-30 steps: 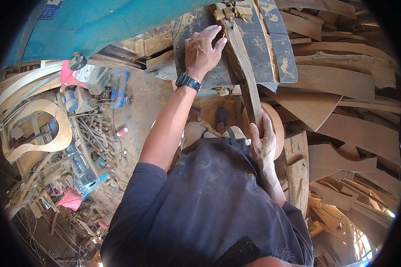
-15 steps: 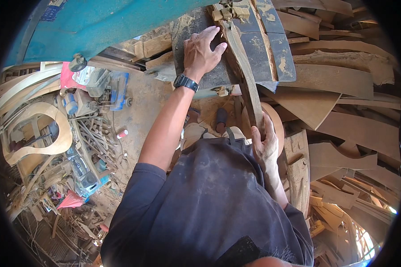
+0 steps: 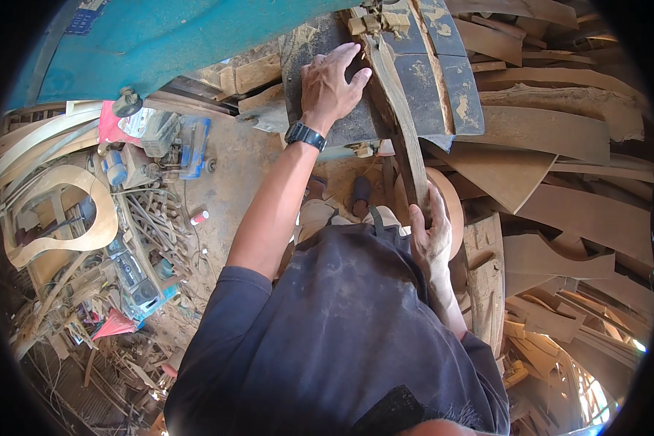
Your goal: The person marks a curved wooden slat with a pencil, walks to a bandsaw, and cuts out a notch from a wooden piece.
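A long, rough strip of wood (image 3: 405, 134) lies along the dark machine table (image 3: 425, 80), and its near end juts past the table's edge toward me. Around that near end my right hand (image 3: 434, 229) is closed, thumb on the left side. My left hand (image 3: 334, 83), with a black watch on the wrist, reaches over the table. Its fingers are stretched out and the thumb stands apart, with the tips against or right beside the strip's left side. The strip's far end meets a guide block assembly (image 3: 376, 23) of the saw-like machine; I cannot make out a blade.
The machine's teal housing (image 3: 196, 43) spans the upper left. Curved boards (image 3: 552, 131) are stacked along the right. To the left are a guitar-shaped wooden frame (image 3: 105, 211), offcuts (image 3: 152, 225) and a red-and-white can (image 3: 200, 217) on the dusty floor.
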Demonstrator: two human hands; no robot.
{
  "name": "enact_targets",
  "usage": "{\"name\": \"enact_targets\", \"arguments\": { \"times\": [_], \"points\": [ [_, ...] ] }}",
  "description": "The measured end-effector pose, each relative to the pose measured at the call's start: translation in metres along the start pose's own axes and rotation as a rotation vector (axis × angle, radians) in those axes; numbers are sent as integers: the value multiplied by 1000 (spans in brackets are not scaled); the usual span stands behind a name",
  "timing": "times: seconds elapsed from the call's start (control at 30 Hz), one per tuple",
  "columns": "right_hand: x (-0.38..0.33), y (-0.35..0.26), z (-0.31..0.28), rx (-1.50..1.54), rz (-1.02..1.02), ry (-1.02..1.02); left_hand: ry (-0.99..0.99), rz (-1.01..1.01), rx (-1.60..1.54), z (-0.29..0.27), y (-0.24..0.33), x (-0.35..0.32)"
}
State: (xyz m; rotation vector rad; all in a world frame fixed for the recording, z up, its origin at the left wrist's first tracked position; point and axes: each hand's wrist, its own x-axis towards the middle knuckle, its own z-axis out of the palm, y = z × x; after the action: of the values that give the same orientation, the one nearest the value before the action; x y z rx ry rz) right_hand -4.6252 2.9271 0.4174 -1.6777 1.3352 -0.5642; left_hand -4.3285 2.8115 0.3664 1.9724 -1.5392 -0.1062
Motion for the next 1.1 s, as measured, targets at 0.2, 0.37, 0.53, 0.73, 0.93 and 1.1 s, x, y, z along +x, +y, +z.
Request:
{"name": "enact_targets", "arguments": {
  "times": [0.2, 0.37, 0.53, 0.73, 0.93, 1.1],
  "points": [
    [2, 4, 1, 25, -18, -8, -11, -24, -19, -1, 2, 0],
    [3, 1, 1, 6, 1, -15, -1, -26, -23, -1, 1, -1],
    [5, 0, -1, -3, 22, -20, 9, -15, -2, 1, 3, 1],
    [5, 2, 2, 20, 56, -25, 5, -29, -1, -1, 3, 1],
    [7, 2, 1, 19, 59, -27, -10, -3, 3, -2, 2, 0],
    [7, 1, 2, 8, 50, -20, -27, -7, 8, -2, 1, 0]
  ]
}}
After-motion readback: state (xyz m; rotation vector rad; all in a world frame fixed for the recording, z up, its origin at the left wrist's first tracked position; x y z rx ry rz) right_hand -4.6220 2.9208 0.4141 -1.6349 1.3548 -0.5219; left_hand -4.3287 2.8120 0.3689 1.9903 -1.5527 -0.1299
